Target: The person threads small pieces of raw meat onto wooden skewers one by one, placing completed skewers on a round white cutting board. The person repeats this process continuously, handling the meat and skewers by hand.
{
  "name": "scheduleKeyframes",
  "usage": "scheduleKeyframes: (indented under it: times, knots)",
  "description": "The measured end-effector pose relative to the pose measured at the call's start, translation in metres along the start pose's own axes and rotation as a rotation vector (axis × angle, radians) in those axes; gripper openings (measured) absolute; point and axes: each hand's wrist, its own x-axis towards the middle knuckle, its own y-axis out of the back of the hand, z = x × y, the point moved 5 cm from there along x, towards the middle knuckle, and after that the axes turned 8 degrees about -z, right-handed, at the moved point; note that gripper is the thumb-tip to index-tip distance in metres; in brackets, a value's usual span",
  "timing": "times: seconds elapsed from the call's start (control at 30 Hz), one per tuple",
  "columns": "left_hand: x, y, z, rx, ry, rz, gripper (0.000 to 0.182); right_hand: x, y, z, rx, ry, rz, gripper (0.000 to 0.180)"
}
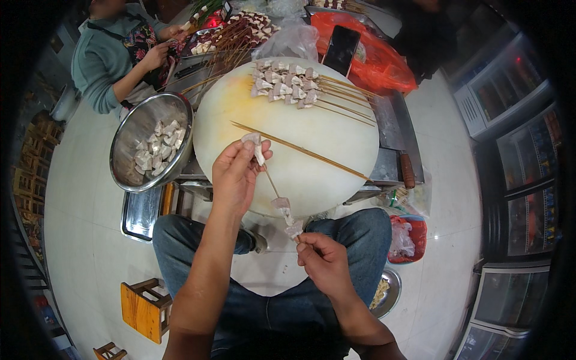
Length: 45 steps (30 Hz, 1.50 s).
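Observation:
Between the fingers of my left hand point(238, 171) is a pale piece of meat point(253, 138), at the upper end of a thin skewer point(271, 181). My right hand point(321, 261) grips the skewer's lower part, just below some threaded meat pieces point(282, 204). Behind my left hand, a few bare bamboo skewers point(306, 152) lie across the round white cutting board point(346, 180). Loaded meat skewers point(285, 85) are laid side by side at the board's far edge. To the left, a steel bowl point(118, 148) holds more cut pieces, tilted towards me.
A cleaver point(390, 126) lies right of the board, its wooden handle towards me. Behind the board are a phone point(342, 49) and a red plastic bag point(382, 67). A co-worker point(99, 67) handles skewers at the far left. A wooden stool point(141, 310) stands at the lower left.

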Motion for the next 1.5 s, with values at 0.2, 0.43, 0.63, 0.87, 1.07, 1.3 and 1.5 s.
scheduleKeyframes:
  times: [0.2,0.43,0.63,0.87,1.07,1.3,1.5]
  knots:
    - [0.000,0.001,-0.003,0.029,-0.006,-0.064,0.017,0.009,0.004,0.001,-0.067,-0.031,-0.003,0.018]
    - [0.000,0.001,-0.003,0.039,0.011,-0.095,0.016,0.022,0.004,0.002,-0.070,0.093,0.023,0.016]
    - [0.003,-0.006,0.007,-0.090,0.072,-0.057,0.024,0.024,0.007,0.004,-0.043,0.096,0.015,0.017]
    - [0.011,0.010,0.004,-0.084,0.077,-0.086,0.032,0.019,0.005,0.003,-0.089,0.048,-0.045,0.019]
    - [0.008,-0.003,0.008,-0.107,0.094,-0.124,0.031,0.017,0.007,0.006,-0.072,0.059,-0.033,0.019]
    - [0.007,0.003,0.003,-0.060,0.030,-0.067,0.028,0.018,0.006,0.012,-0.010,0.085,-0.020,0.019]
    - [0.006,0.005,0.004,-0.057,-0.013,-0.024,0.027,0.027,-0.001,0.011,-0.044,0.074,-0.010,0.020]
